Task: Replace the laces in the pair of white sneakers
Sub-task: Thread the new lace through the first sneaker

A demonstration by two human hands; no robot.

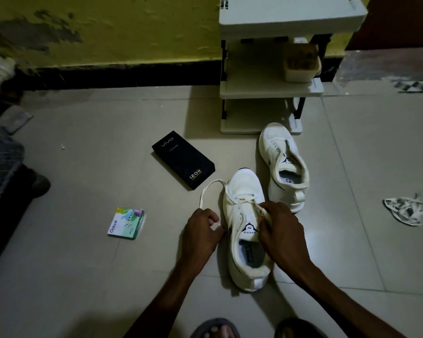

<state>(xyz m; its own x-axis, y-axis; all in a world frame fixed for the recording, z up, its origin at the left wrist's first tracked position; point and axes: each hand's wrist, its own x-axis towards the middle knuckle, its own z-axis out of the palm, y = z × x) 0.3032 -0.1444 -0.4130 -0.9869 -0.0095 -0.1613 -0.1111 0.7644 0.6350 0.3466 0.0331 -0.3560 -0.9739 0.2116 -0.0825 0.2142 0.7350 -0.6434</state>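
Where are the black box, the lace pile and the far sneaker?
Black box [183, 160]: head view, its lid.
Lace pile [404, 211]: head view, its middle.
Far sneaker [276, 137]: head view, its toe.

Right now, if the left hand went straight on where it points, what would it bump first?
The left hand would likely meet the lace loop it pinches, then the near sneaker's toe; depth is unclear.

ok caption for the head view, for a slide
Left hand and right hand hold the lace on the nearer sneaker
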